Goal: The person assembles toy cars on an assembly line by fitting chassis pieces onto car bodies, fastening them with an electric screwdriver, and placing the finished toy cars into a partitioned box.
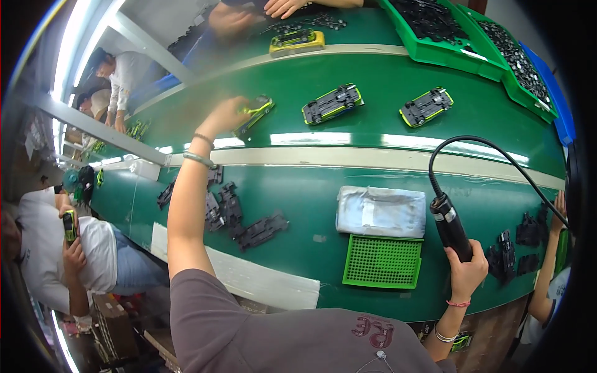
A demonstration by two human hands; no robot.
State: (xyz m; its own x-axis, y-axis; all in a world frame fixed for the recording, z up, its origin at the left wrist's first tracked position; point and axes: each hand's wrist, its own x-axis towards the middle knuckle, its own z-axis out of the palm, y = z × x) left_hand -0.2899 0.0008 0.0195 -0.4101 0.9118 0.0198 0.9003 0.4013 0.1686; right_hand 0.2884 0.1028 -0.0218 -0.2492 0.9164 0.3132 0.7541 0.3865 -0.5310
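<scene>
My left hand [227,116] reaches out over the green surface beyond the pale strip. Its fingers close on the near side of a yellow-green toy car [260,114]; the grip is partly blurred. Two more toy cars, a middle one [333,104] and a right one [427,107], lie upside down with black undersides showing. In my right hand [467,268] is a black electric screwdriver [452,229], held tilted with its corded end up. Beside it sit a wrapped whitish block [380,212] and a green perforated basket [382,262].
Black chassis parts [231,208] lie left of centre, with more black parts [502,255] at right. Green bins [451,37] of small parts stand at the far right. Across the table, another person's hands [283,7] are near a yellow block [297,43] bearing a car. A cord [491,144] arches rightward.
</scene>
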